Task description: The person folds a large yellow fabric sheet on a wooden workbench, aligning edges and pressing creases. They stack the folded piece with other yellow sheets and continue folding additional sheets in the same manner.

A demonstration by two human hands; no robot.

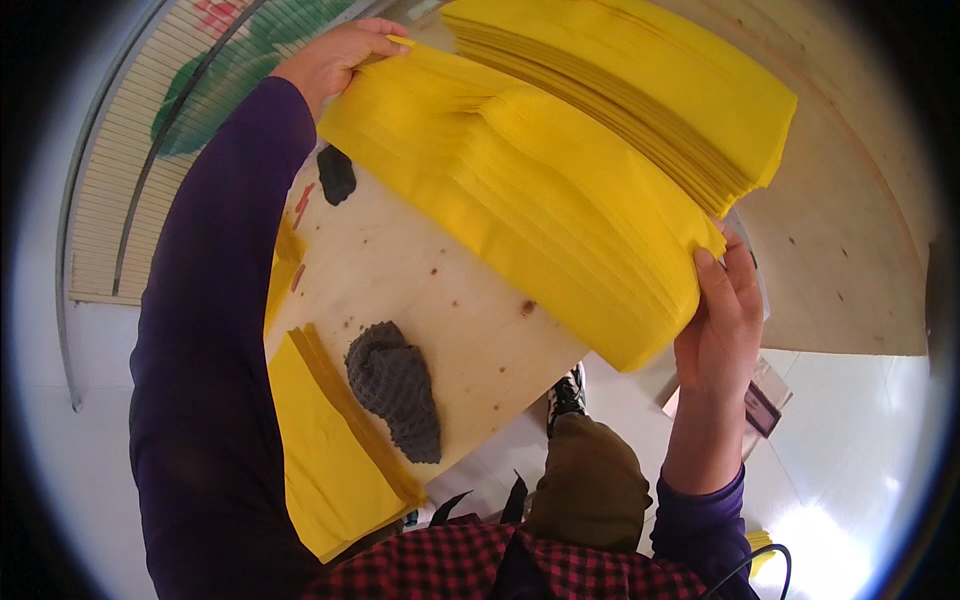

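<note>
Between my two hands stretches a thick stack of yellow fabric sheets [540, 200], its layered edges fanned toward me. My left hand [340, 58] pinches its far left corner, with the thumb on top. At the right end my right hand [728, 305] grips the other corner, thumb on the near side and fingers behind. Just beyond lies a second yellow stack [640, 80], its many layers showing along the near edge. How the held stack rests on the table beneath cannot be made out.
On the wooden table [470, 350] lie a dark grey cloth [395, 390], a small black object [336, 175] and another yellow stack [335, 450] near my left forearm. A slatted mat with a green pattern [170, 150] stands at the left. A box [765, 400] sits on the floor at right.
</note>
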